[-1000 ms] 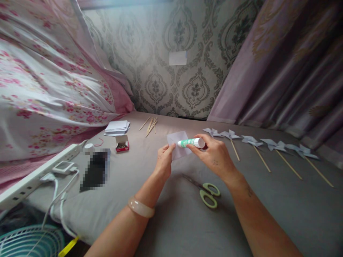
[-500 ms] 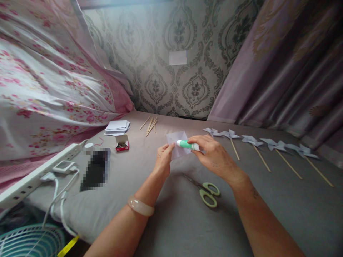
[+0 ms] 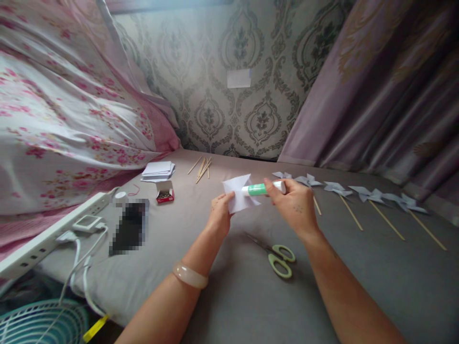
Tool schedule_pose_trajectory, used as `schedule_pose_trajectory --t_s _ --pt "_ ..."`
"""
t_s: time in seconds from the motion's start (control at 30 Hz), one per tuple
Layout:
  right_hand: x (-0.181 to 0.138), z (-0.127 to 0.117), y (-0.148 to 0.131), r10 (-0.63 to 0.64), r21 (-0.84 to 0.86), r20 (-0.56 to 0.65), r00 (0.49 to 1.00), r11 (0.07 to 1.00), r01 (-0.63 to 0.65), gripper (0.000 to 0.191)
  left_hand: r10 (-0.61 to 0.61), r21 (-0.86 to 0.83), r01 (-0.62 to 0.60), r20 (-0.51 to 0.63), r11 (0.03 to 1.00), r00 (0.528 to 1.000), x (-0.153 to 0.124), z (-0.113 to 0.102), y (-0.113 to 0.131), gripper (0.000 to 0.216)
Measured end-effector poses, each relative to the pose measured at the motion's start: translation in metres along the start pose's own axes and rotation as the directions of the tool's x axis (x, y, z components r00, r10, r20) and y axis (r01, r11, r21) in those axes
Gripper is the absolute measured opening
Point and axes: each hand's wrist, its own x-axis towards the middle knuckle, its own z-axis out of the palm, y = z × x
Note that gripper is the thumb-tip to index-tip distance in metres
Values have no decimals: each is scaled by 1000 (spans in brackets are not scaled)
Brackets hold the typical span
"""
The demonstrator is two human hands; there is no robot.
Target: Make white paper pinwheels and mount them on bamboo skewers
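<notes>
A white paper piece (image 3: 237,195) is pinched at its lower left edge between thumb and fingertips of the left hand (image 3: 219,217) and is held raised above the grey bed surface (image 3: 201,224). A green-and-white glue stick (image 3: 263,189) is gripped in the curled fingers of the right hand (image 3: 296,208), lying roughly level, with its tip set against the paper's right side. A pale bangle (image 3: 190,276) is worn on the left wrist. Green-handled scissors (image 3: 277,258) are seen lying just below the hands. A row of paper pinwheels (image 3: 362,193) on wooden sticks is laid out to the right. Farther back, loose sticks (image 3: 201,167), a paper stack (image 3: 158,170) and a small red box (image 3: 165,194) are found.
</notes>
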Motion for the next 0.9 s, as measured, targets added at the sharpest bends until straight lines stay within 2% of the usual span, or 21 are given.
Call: schedule_pose_trajectory --t_s 0.07,0.1,0.17,0.2,0.27,0.3,0.33,0.43,0.47,0.53,0.63,0.7,0.8,0.83,0.9 --pt "7 -3 2 208 290 -15 978 937 -195 44 -48 -59 45 -52 997 998 3 0 2 13" --pt "11 -6 4 316 444 5 949 849 -285 41 -63 -83 58 -61 995 996 5 -1 2 13" --pt "20 -12 7 483 688 118 867 590 -422 32 -89 -119 82 -53 989 995 8 -2 3 12" --pt "24 -15 9 529 757 208 823 446 -478 28 -101 -134 94 -47 986 994 9 -3 2 12" --pt "29 -19 12 536 797 397 745 202 -570 22 -121 -163 113 -43 980 992 12 -5 1 9" --pt "30 -20 13 506 790 467 725 131 -599 21 -128 -176 118 -49 977 991 14 -6 -1 8" --pt "30 -20 13 463 780 513 723 100 -617 20 -134 -185 120 -60 975 989 16 -8 -2 6" --pt "24 -13 7 305 767 566 766 145 -625 21 -158 -210 132 -115 969 981 25 -13 -7 7" --pt "22 -8 2 264 756 587 765 159 -635 23 -173 -223 141 -135 965 976 28 -15 -9 9" --pt "17 6 -13 217 710 656 723 146 -689 28 -196 -244 155 -155 957 968 35 -17 -12 11" --pt "14 32 -43 133 615 771 623 95 -782 35 -200 -270 154 -151 951 968 42 -18 -18 11" --pt "16 52 -63 33 587 805 593 107 -803 35 -186 -284 140 -141 949 972 45 -17 -21 12" --pt "24 86 -84 -83 613 788 610 193 -766 19 -151 -313 110 -109 943 983 47 -17 -27 13" --pt "27 98 -88 -94 623 778 622 247 -742 13 -142 -322 105 -94 941 985 48 -17 -30 12" --pt "33 125 -94 -52 612 752 657 425 -667 7 -133 -337 104 -64 936 989 50 -19 -34 11"
